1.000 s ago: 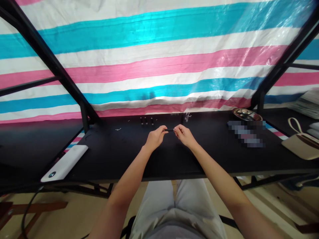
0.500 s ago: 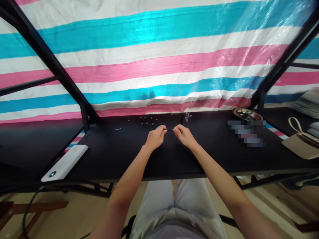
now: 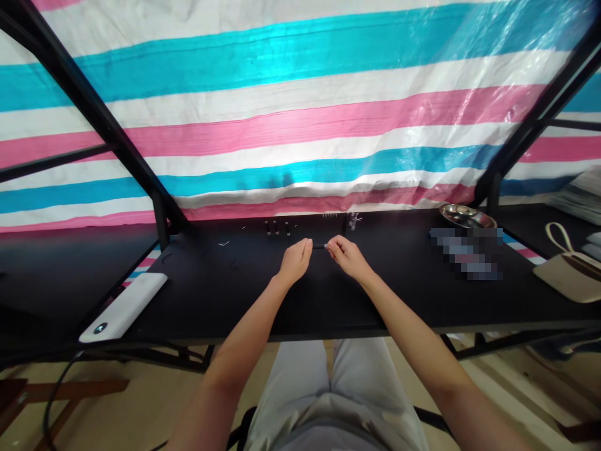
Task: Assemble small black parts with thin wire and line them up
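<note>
A slim black rod-like piece (image 3: 319, 246) with a pale, shiny right end spans the gap between my two hands, just above the table. Its exact kind is too small to make out. My left hand (image 3: 297, 258) is closed on its left end, the fingers pressed together. My right hand (image 3: 345, 254) pinches the right end between thumb and fingertips. Beyond my left hand several short black cylinders (image 3: 276, 228) stand in a row. Small clear pieces (image 3: 354, 221) lie past my right hand, beside a row of tiny parts (image 3: 329, 216).
The black table (image 3: 211, 294) carries a white rectangular device (image 3: 124, 307) at left and thin white scraps (image 3: 224, 243). At right are a shiny metal bowl (image 3: 468, 217), a blurred-out item (image 3: 467, 254) and a beige pouch (image 3: 570, 275). A striped sheet (image 3: 300, 125) hangs behind.
The fingers of my left hand have straightened and pressed together around the rod's left end. My right hand keeps its pinch in nearly the same place.
</note>
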Available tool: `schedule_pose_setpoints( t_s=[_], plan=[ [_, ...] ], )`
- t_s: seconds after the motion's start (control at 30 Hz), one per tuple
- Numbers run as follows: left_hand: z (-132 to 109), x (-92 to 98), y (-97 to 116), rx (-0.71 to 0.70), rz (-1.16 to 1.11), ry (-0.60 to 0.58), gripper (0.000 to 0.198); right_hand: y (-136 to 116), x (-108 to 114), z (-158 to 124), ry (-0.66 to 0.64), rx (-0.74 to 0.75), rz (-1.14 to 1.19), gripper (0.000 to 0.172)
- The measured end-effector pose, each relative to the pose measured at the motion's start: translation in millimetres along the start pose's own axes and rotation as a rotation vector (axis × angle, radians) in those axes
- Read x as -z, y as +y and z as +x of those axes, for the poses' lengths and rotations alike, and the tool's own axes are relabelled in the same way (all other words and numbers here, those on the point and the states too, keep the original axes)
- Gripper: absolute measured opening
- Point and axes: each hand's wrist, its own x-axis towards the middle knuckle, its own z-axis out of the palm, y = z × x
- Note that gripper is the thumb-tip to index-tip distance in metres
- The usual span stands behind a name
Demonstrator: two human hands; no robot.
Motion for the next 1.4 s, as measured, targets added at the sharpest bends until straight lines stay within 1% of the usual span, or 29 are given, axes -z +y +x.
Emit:
schedule_pose_setpoints(
  t_s=[0.13, 0.37, 0.5, 0.6, 0.77, 0.97, 1.03, 1.1, 1.17, 1.2, 1.27, 1.33, 1.4],
  plan=[
    [0.5, 0.0, 1.1, 0.082, -0.151, 0.007, 0.045, -1.5, 0.2, -0.9, -0.005, 0.006, 0.001, 0.032],
    [1.8, 2.2, 7.7, 0.198, -0.327, -0.004, 0.052, -1.0, 1.6, -0.1, -0.021, 0.02, 0.016, 0.028],
    [2.7, -0.2, 2.8, 0.264, -0.402, -0.018, 0.053, 3.1, 1.3, 1.4, -0.044, 0.014, 0.083, 0.025],
    [3.1, -1.5, -2.3, 0.289, -0.439, 0.002, 0.053, 7.1, 2.1, 2.6, -0.04, 0.021, 0.123, 0.023],
    [4.6, -4.4, -7.7, 0.298, -0.481, 0.057, 0.047, 15.2, 7.6, 5.3, 0.01, 0.013, 0.113, 0.022],
    [6.4, -9.9, -12.9, 0.302, -0.47, 0.057, 0.037, 24.4, 14.4, 8.3, 0.068, 0.023, -0.014, 0.016],
    [7.2, -10.4, -15.5, 0.309, -0.471, 0.067, 0.033, 25.3, 16.5, 8.7, 0.088, 0.033, -0.054, 0.014],
    [8.3, -10.0, -18.1, 0.329, -0.473, 0.104, 0.028, 24.4, 18.3, 8.6, 0.116, 0.035, -0.087, 0.013],
    [8.9, -9.1, -19.7, 0.357, -0.477, 0.121, 0.027, 21.8, 18.8, 7.9, 0.144, 0.036, -0.105, 0.014],
    [8.9, -8.7, -19.8, 0.365, -0.484, 0.106, 0.028, 20.2, 18.1, 7.4, 0.151, 0.04, -0.104, 0.015],
    [8.1, -8.4, -18.4, 0.354, -0.507, 0.036, 0.03, 17.0, 15.1, 6.5, 0.151, 0.059, -0.094, 0.015],
    [6.7, -8.6, -15.5, 0.318, -0.541, -0.052, 0.031, 14.8, 10.6, 5.9, 0.124, 0.086, -0.088, 0.014],
    [5.5, -8.9, -12.4, 0.29, -0.57, -0.107, 0.032, 14.4, 6.2, 5.5, 0.08, 0.107, -0.091, 0.012]
  ],
)
